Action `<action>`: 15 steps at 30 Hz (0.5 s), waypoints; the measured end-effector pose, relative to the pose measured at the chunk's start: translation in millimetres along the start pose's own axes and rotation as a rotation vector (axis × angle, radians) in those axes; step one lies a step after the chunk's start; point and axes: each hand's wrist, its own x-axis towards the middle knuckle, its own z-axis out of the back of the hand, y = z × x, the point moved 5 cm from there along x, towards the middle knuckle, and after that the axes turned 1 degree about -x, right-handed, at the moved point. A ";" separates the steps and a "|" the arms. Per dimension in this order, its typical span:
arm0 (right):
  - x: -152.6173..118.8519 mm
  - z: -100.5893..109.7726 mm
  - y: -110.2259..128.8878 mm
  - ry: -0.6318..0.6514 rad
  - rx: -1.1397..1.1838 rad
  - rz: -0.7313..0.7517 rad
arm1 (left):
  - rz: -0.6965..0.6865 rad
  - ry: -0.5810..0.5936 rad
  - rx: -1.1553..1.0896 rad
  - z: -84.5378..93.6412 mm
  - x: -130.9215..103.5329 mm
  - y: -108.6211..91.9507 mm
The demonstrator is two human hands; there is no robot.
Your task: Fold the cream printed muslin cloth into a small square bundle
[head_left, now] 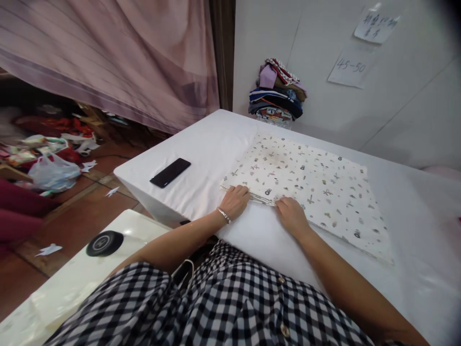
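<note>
A white cloth [309, 187] printed with small plant and animal-like motifs lies folded in several layers on the white-covered table [209, 144]. Its near edge shows the stacked layers. My left hand [236, 201], with a silver bracelet at the wrist, has its fingers curled over that edge close to the left corner. Farther right along the same edge, my right hand [291, 216] pinches the layers. Both thumbs are mostly hidden. A faint brownish patch shows on the cloth toward its far side.
A black phone [170, 172] lies left of the cloth. Folded clothes [277, 93] are piled behind the table against the wall. At lower left is a white surface [133, 226] bearing a round black object [104, 243]. A plastic bag [54, 172] sits on the tiled floor beneath a pink curtain [144, 57].
</note>
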 end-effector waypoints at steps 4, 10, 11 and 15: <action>-0.9 -1.2 -0.5 -0.013 0.006 0.009 | 0.001 0.012 -0.059 1.0 -1.7 6.0; -0.8 -3.6 -2.4 -0.002 0.025 0.005 | 0.164 -0.012 -0.177 8.6 -14.8 38.7; -0.5 -3.4 -2.5 0.000 0.028 0.001 | 0.188 -0.021 -0.182 10.5 -18.2 45.3; 0.5 -1.2 -1.6 0.001 0.041 -0.002 | 0.218 -0.061 -0.154 17.6 -28.9 65.3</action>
